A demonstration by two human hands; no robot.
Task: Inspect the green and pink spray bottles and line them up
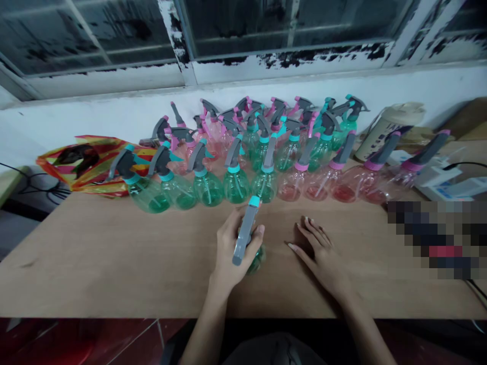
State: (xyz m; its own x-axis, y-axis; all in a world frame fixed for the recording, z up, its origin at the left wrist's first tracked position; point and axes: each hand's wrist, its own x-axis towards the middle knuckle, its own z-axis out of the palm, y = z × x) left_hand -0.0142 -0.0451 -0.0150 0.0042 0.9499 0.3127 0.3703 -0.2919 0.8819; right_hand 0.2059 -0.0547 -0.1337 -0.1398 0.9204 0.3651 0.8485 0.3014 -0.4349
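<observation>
My left hand (232, 246) is wrapped around the neck of a green spray bottle (257, 261) with a grey trigger head and teal nozzle. Most of that bottle's body is hidden under the hand. My right hand (321, 251) rests on the table to its right, fingers spread, holding nothing. Just beyond both hands stands a front row of spray bottles: green ones (210, 191) with teal collars at left and middle, pink ones (317, 186) with pink collars at right. Several more green and pink bottles (216, 133) crowd behind that row.
A red and yellow striped plastic bag (95, 162) lies at the back left. On the right are a cream tumbler (390, 129), white plug blocks (449, 177) with cables, and a blurred-out patch. The wooden table (114, 258) meets a white wall below windows.
</observation>
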